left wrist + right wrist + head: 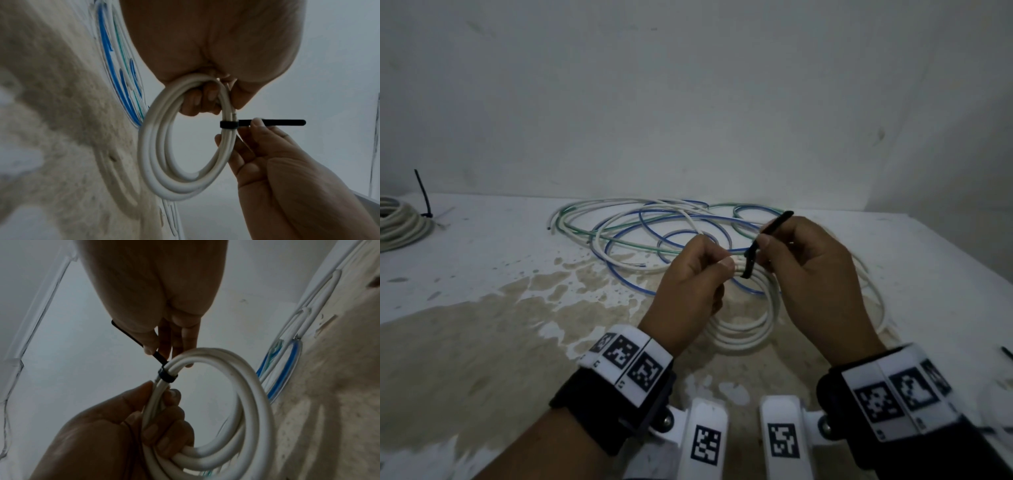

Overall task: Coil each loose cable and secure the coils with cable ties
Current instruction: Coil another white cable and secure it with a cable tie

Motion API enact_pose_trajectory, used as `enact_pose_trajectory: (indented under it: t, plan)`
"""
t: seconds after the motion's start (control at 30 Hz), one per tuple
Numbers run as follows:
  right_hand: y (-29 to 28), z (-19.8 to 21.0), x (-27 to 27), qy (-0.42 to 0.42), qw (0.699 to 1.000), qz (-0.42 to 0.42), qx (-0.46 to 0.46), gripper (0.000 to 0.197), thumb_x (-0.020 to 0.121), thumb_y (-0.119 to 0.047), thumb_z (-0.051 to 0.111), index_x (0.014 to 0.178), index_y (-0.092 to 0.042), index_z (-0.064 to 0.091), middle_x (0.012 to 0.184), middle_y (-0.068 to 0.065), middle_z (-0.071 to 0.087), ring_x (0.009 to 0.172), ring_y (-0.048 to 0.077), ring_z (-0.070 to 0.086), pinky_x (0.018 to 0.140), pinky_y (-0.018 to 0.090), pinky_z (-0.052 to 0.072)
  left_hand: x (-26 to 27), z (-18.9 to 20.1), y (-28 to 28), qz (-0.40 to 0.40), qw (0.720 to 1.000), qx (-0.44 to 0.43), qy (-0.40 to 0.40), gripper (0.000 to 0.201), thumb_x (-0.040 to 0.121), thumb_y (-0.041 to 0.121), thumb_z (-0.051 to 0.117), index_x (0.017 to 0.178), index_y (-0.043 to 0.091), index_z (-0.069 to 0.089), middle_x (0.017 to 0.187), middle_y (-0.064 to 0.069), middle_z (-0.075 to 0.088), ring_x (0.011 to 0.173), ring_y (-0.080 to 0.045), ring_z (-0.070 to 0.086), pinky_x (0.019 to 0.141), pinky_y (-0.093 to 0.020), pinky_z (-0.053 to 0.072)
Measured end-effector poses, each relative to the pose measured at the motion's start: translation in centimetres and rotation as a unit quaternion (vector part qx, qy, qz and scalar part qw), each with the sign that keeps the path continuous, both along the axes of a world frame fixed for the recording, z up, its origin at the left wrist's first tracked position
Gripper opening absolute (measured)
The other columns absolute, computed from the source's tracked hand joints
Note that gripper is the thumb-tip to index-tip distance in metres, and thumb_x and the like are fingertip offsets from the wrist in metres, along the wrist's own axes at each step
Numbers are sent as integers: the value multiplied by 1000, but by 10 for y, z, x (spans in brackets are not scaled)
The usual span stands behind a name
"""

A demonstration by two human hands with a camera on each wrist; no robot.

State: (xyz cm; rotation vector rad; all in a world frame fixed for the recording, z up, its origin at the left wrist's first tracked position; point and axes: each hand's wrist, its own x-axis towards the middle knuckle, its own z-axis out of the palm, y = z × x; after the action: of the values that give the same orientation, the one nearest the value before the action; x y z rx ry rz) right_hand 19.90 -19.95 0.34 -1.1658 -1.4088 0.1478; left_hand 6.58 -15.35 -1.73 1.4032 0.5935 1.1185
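A: Two coils look dealt with or nearly so. One pale bundle [400, 222] lies at the far left of the table [482, 342] with a black tie [424, 198] sticking up from it. The other, the white coil [746, 325], is held up just above the table, near the middle.

B: Who holds what?

A: The left hand [691, 291] grips the white coil, fingers curled round the gathered strands. The right hand [815, 274] pinches the tail of the black cable tie [271, 122] between thumb and fingertip. The band already circles the strands just beside the left hand's fingers.

B: Cinched?

A: It sits snug in the wrist views, so I judge it about tight; the long tail still juts out.

B: What's left?

A: The loose cables [654, 229], white, blue and green, sprawl uncoiled on the far side of the table. Those still need coiling and tying.

B: Any labels?

A: No brand or writing I can read. Only black-and-white square markers on the wristbands [630, 363], and they carry no words.
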Motion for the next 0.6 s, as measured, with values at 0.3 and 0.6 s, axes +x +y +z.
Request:
enact_pose_trajectory:
  t: [0.3,0.6]
  plan:
    - [3,-2,-2,100,993,33,-44,13,86,-19,60,73,-20,60,69,1,65,69,15,64,73,39,56,-3,-8,7,5,994,95,45,13,82,24,50,71,22,44,43,10,34,36,-6,27,43,-19,24]
    - [11,-13,-2,231,965,21,-121,20,92,-13,58,73,-18,54,70,2,66,64,8,64,59,23,48,-4,-8,4,44,964,220,145,16,89,29,43,76,19,43,51,12,47,44,-2,36,52,-26,29]
